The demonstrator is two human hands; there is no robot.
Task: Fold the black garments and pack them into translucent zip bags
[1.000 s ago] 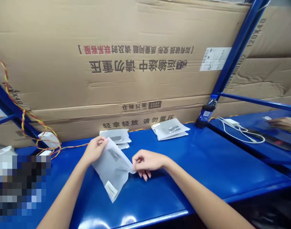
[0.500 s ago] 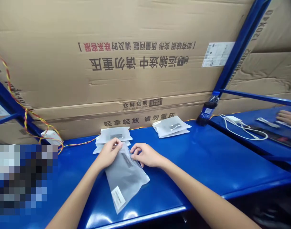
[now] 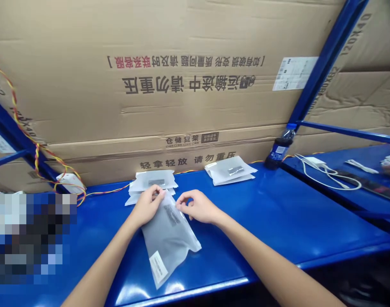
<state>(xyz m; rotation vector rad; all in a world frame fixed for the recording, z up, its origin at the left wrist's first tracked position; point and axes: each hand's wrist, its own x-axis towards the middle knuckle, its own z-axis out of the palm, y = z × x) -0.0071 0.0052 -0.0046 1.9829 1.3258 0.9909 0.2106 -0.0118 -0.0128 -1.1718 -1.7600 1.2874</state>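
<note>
A frosted white plastic bag (image 3: 169, 241) with a dark item inside and a white label near its lower end lies on the blue shelf surface (image 3: 261, 221). My left hand (image 3: 146, 205) pinches the bag's top left corner. My right hand (image 3: 197, 206) pinches the top edge at its right. Just behind my hands sits a small stack of similar bags (image 3: 153, 181). A second stack of bags (image 3: 229, 170) lies farther right at the back.
Large cardboard boxes (image 3: 182, 85) form a wall behind the shelf. A dark bottle (image 3: 279, 149) stands by the blue upright. Red and yellow twisted wires (image 3: 38, 157) hang at left near a white block (image 3: 68, 181). A white charger and cable (image 3: 322, 170) lie on the right shelf.
The bag went from being held up and tilted to lying flat on the shelf. Both my hands moved to its top edge. The other person's hand at the far right has withdrawn.
</note>
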